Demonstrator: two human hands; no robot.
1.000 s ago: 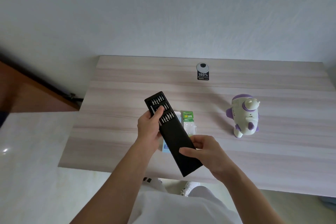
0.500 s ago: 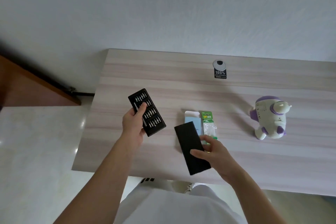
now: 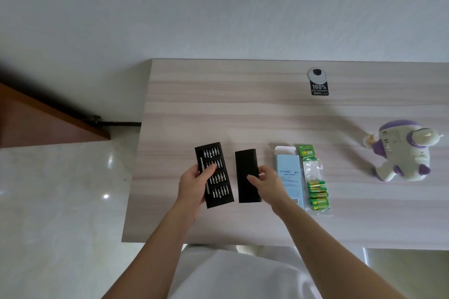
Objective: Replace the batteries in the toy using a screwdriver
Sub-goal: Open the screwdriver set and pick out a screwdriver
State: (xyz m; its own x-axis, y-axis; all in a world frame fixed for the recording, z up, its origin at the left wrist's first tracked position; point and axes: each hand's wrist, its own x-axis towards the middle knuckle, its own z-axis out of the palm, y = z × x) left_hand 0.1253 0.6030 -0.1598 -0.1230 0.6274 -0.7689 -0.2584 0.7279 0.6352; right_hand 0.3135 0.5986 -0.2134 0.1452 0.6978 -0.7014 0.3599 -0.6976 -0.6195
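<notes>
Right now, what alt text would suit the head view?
A person's left hand holds a black tray of screwdriver bits at a wooden table; the right hand holds its black sleeve. To the right lie a blue box, batteries and a toy.

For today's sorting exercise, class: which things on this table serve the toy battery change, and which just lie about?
For the job: toy, battery pack, screwdriver tray, black sleeve.
Lying about: blue box, cable hole cover, black sticker.
</notes>
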